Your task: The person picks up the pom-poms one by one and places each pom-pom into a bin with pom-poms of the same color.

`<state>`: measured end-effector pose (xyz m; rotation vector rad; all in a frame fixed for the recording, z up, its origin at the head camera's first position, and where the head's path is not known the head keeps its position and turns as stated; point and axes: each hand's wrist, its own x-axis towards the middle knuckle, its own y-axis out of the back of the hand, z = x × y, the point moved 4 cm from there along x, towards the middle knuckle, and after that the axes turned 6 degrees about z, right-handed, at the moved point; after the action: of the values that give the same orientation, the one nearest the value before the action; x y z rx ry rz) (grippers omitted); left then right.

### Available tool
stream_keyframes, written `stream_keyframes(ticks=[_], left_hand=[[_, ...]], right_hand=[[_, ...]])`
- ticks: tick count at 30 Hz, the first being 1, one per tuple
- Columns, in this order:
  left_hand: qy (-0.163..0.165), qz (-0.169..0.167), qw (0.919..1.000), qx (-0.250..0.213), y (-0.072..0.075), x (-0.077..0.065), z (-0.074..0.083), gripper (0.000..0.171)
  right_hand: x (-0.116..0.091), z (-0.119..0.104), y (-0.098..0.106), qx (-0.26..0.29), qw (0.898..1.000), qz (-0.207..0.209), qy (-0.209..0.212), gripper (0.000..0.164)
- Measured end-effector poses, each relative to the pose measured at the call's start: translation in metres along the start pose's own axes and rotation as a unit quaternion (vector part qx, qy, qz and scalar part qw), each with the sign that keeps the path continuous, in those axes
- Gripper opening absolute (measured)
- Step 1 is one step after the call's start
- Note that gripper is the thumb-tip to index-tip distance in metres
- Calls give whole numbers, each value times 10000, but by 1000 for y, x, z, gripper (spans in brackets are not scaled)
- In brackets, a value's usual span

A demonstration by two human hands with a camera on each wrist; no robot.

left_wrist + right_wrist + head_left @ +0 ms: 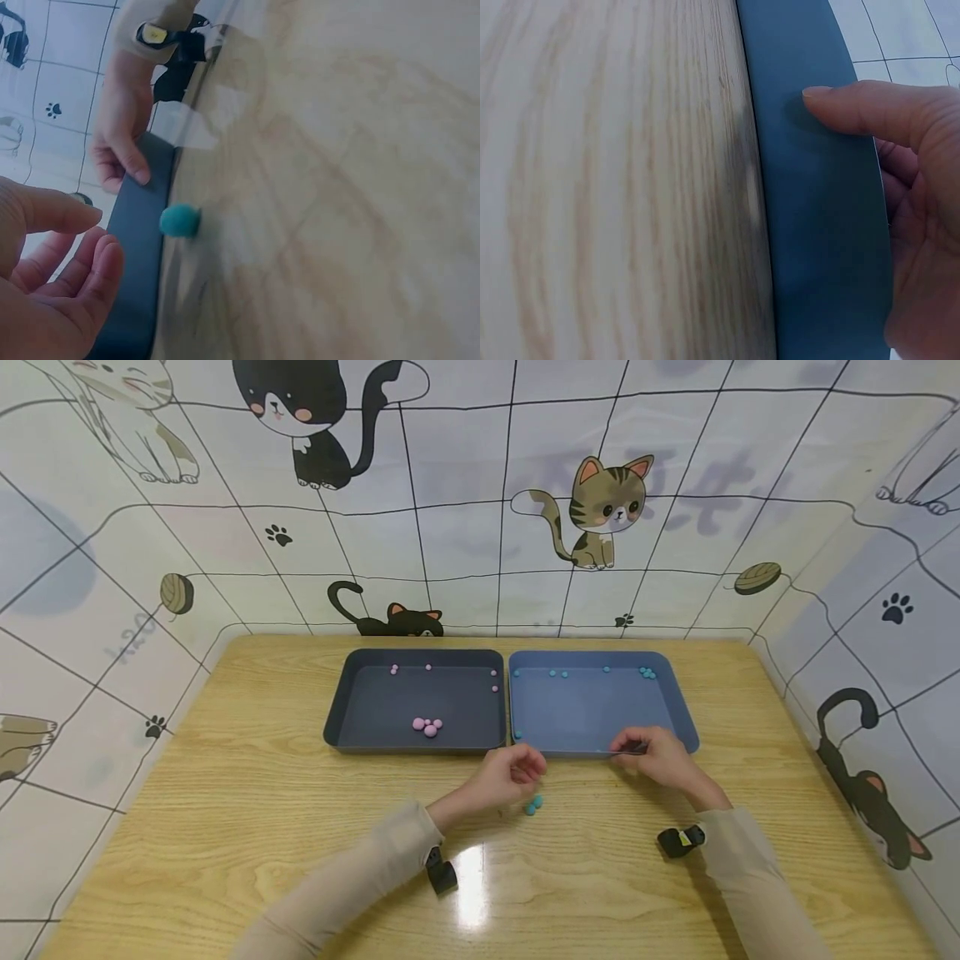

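My left hand (501,777) hovers over the table just in front of the two trays. Its fingers are loosely curled, with a gap between thumb and fingertips and nothing held. Close beside it, teal pom-pom-like balls (531,809) lie on the wood; one teal ball (180,220) shows in the left wrist view. At the front rim of the blue tray (570,710), my right hand (654,755) grips the wall. Its thumb (847,109) lies against the outer face, while the fingers go behind the rim, partly hidden. Several teal balls (647,672) lie inside this tray.
A dark grey tray (390,748) stands left of the blue one, holding several pink balls (418,724). Both trays sit near the back of the wooden table (262,827). A cat-patterned cloth (465,543) rises behind and at both sides.
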<state>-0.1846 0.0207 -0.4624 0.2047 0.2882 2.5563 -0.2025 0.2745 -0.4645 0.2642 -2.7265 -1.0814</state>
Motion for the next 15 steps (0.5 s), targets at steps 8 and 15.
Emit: stream_keyframes(ticks=[8,15], left_hand=[[15,-217,9996,159,-11,-4,-1,22],[70,-223,9996,175,-14,-5,-4,22]], right_hand=[[0,-2,0,15,10000,-44,-28,10],[0,0,1,12,10000,-75,-57,6]])
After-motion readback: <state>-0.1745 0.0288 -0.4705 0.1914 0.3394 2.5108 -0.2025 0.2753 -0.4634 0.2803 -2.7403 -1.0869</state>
